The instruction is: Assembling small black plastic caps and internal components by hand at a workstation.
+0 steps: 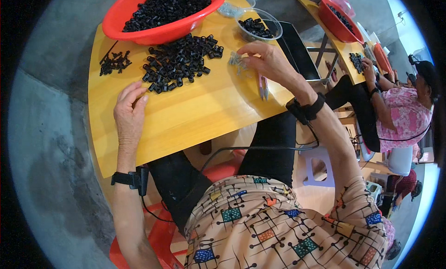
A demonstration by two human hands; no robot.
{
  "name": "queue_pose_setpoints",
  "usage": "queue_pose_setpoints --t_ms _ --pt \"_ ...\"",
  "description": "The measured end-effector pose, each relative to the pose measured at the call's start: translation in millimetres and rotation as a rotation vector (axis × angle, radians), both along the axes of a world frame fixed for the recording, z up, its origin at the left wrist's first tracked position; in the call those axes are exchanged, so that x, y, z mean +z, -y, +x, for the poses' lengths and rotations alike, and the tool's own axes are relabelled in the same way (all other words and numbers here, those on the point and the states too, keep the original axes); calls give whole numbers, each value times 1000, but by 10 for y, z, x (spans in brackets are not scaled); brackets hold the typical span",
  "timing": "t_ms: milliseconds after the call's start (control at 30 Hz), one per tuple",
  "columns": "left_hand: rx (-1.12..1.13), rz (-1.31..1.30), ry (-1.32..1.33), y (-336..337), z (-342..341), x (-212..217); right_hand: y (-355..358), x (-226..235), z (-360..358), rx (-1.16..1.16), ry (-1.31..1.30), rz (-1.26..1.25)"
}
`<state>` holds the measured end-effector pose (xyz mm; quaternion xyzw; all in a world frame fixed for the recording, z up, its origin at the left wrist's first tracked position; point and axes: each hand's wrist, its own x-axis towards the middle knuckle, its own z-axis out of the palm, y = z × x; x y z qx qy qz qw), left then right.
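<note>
Left hand flat on bench, fingers spread, empty; black parts just ahead; right hand, nearer them, pinches small grey pieces at the pile's right.

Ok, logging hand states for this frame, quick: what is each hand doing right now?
Left hand: open, flat on the yellow table, holding nothing.
Right hand: fingers pinched at a small pile of silvery parts; firm grip cannot be told.
</note>
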<state>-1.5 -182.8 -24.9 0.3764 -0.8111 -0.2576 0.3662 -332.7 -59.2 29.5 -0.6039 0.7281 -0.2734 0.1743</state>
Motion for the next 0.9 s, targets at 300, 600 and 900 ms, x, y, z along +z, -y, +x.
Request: queue_pose_setpoints --t_ms 300,600,900 --pt "-26 12 33 36 -13 -6 -468 -203 -66 -100 -41 -295" --pt "-29 27 43 17 0 9 -484 -406 -35 -141 -128 -351" --pt "0 9 32 10 4 15 -545 -184 119 65 -179 -423"
